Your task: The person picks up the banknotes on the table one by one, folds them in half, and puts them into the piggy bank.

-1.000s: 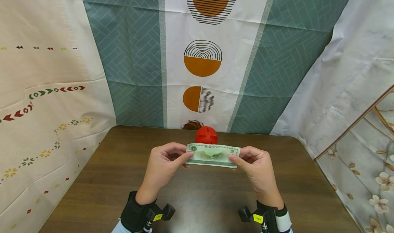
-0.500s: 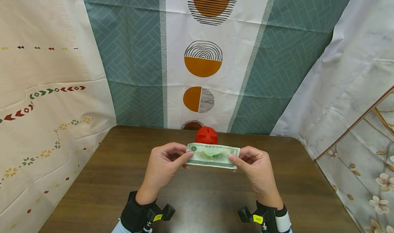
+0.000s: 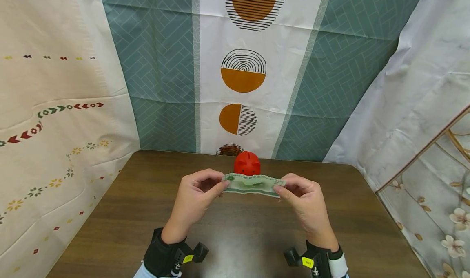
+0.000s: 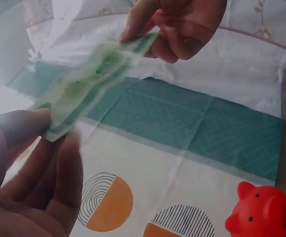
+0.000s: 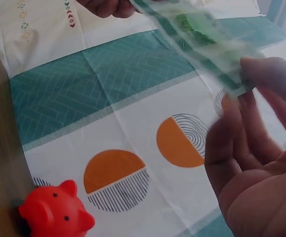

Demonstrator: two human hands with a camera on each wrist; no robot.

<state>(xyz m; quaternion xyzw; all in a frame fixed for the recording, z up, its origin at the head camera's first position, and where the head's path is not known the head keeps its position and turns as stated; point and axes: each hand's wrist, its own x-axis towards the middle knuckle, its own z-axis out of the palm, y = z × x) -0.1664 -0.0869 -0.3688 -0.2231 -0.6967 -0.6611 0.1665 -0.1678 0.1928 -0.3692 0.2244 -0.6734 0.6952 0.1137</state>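
Stretched between both hands in the head view is a green and white banknote, its surface slightly wavy. My left hand pinches its left end between thumb and fingers. At the other end, my right hand pinches it the same way. Both wrist views show the banknote blurred, gripped near its short edges. Just beyond the note stands a red piggy bank with a slot on top; the note's upper edge overlaps its lower part in the head view. In the right wrist view the piggy bank faces the camera.
A brown wooden table lies under the hands. Behind it hangs a teal and white curtain with orange circles. Pale patterned cloth covers the left side, and a white floral cloth hangs at the right.
The banknote has tilted back and now looks narrower and wavier, where it was flat and facing the camera before. Both hands keep their hold almost in place.
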